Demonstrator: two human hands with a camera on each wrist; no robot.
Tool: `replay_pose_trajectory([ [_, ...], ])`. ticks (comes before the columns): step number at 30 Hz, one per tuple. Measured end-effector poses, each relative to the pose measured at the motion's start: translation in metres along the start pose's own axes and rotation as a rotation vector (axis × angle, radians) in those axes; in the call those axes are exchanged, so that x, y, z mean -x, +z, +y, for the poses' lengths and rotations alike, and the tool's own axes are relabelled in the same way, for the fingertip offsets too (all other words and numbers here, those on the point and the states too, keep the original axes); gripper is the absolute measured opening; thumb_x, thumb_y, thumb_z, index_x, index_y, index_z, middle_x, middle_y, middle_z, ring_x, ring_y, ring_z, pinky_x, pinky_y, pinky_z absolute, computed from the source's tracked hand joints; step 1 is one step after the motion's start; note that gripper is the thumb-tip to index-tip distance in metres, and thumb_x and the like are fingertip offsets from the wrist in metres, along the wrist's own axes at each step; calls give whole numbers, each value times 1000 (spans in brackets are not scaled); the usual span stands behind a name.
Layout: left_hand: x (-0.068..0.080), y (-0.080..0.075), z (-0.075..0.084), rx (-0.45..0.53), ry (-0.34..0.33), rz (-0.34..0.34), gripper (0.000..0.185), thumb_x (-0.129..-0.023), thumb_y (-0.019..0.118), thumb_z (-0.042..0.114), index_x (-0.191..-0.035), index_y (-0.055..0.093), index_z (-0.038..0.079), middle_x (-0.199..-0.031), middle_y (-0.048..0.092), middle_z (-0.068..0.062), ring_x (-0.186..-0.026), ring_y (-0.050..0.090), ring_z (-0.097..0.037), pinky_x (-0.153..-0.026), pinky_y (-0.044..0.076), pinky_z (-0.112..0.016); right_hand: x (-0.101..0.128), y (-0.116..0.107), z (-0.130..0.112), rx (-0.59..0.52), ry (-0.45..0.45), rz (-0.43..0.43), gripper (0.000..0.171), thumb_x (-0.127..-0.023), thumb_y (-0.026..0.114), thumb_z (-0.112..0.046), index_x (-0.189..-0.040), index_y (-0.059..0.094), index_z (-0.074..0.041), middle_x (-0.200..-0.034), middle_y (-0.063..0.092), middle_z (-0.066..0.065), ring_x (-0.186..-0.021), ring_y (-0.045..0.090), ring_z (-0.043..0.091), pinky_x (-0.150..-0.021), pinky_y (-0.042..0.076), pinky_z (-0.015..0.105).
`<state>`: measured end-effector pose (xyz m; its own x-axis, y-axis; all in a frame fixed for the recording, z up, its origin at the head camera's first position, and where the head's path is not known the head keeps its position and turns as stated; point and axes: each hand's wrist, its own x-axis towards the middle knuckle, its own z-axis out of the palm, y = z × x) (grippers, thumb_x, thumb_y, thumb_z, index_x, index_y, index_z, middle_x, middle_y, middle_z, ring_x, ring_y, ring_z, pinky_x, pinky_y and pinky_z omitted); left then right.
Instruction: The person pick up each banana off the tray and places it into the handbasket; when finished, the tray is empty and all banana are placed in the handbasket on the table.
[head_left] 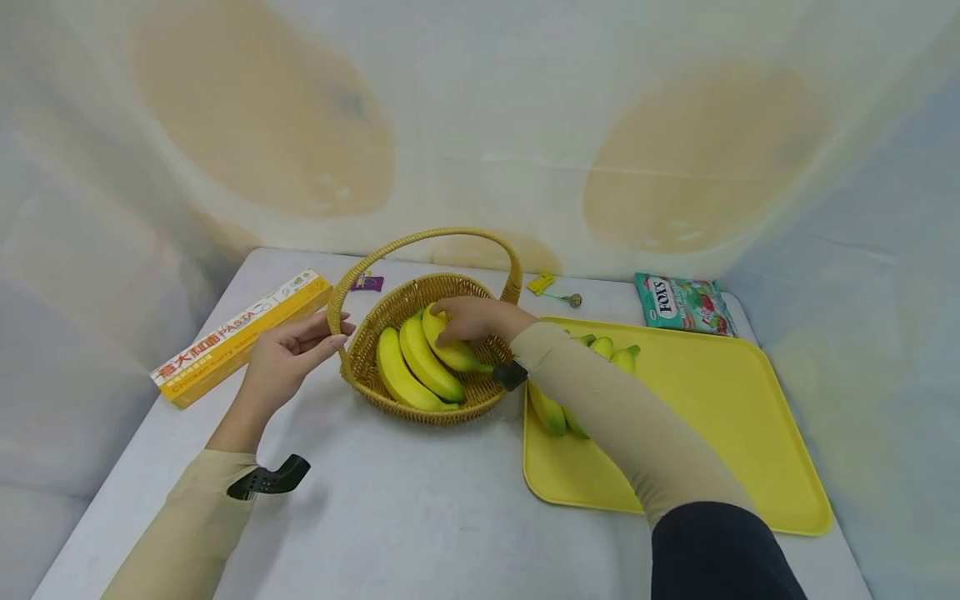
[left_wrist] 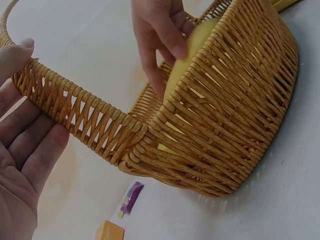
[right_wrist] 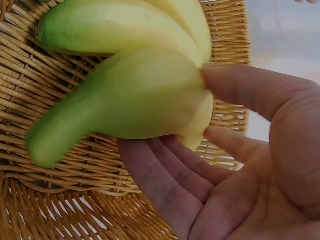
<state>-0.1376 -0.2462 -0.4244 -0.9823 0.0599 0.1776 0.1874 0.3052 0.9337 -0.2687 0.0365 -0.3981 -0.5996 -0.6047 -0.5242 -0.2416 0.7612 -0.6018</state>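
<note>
The right hand [head_left: 468, 321] grasped a bunch of yellow bananas [head_left: 420, 358] inside the round woven wicker basket [head_left: 378, 321]; the flat, released left hand [head_left: 288, 358] touched its handle.

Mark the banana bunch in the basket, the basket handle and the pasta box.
banana bunch [head_left: 412, 367]: head view, on the middle banana's side.
basket handle [head_left: 438, 236]: head view, top of the woven arch.
pasta box [head_left: 225, 340]: head view, on the printed top face.
</note>
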Motion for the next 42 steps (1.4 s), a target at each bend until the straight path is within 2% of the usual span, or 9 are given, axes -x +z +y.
replay_pose_trajectory([
  [3, -1, 1, -1, -5, -11, 8, 44, -97, 72, 30, -133, 67, 4, -117, 73, -6, -107, 70, -11, -91, 55, -19, -3, 4, -1, -41, 26, -14, 75, -98, 67, -15, -162, 27, -15, -146, 43, 13, -70, 48, 15, -87, 54, 47],
  [9, 0, 0, 0, -12, -9, 8, 44, -97, 72, 29, -133, 66, 4, -118, 73, -6, -108, 69, -10, -91, 54, -18, -8, 8, -1, -67, 66, -37, 85, -96, 69, -8, -164, 19, -17, -140, 47, 18, -79, 52, 21, -92, 55, 47],
  [15, 2, 0, 3, -10, -3, 3, 44, -98, 71, 26, -135, 65, 2, -118, 73, -7, -108, 69, -9, -91, 54, -17, -9, 10, 3, -65, 75, -57, 89, -96, 69, -4, -164, 15, -21, -107, 56, 13, -62, 38, 16, -76, 48, 43],
  [20, 2, 0, 5, -17, -16, 9, 42, -98, 71, 27, -134, 67, 7, -118, 73, -6, -107, 69, -9, -91, 54, -17, -8, 12, 6, -58, 49, -48, 89, -95, 69, -4, -165, 16, -22, -102, 58, 11, -53, 35, 10, -69, 43, 39],
  [24, 2, 0, 5, -17, -10, 7, 42, -98, 71, 26, -135, 66, 6, -119, 73, -7, -107, 69, -8, -91, 54, -17, -5, 12, 9, 7, 22, -6, 87, -95, 70, -9, -164, 18, -20, -122, 58, 10, -65, 48, 11, -76, 51, 37],
  [27, 2, 0, 4, -14, -2, 5, 42, -98, 71, 25, -135, 66, 5, -119, 73, -7, -107, 69, -8, -91, 54, -17, 1, 11, 14, 60, 4, 39, 86, -96, 71, -18, -164, 19, -19, -136, 59, 10, -96, 63, 16, -92, 53, 36],
  [30, 1, 0, 5, -16, 2, 4, 42, -98, 71, 25, -135, 66, 5, -119, 73, -8, -108, 69, -8, -91, 54, -17, 10, 8, 21, 62, -27, 89, 82, -98, 69, -24, -164, 21, -19, -145, 56, 16, -124, 59, 23, -103, 50, 40],
  [38, 2, 1, 5, -2, -5, 1, 45, -98, 71, 24, -136, 64, 2, -119, 73, -5, -108, 69, -7, -91, 53, -16, 46, 8, 41, -52, -132, 207, 68, -101, 65, -31, -160, 35, -19, -140, 57, 16, -121, 59, 27, -94, 54, 41],
  [42, 2, 0, 5, 12, -16, -4, 45, -98, 71, 25, -137, 64, 3, -119, 73, -4, -109, 69, -7, -92, 52, -16, 71, 13, 54, -114, -216, 295, 58, -102, 64, -26, -156, 43, -18, -136, 59, 16, -120, 59, 29, -98, 53, 43],
])
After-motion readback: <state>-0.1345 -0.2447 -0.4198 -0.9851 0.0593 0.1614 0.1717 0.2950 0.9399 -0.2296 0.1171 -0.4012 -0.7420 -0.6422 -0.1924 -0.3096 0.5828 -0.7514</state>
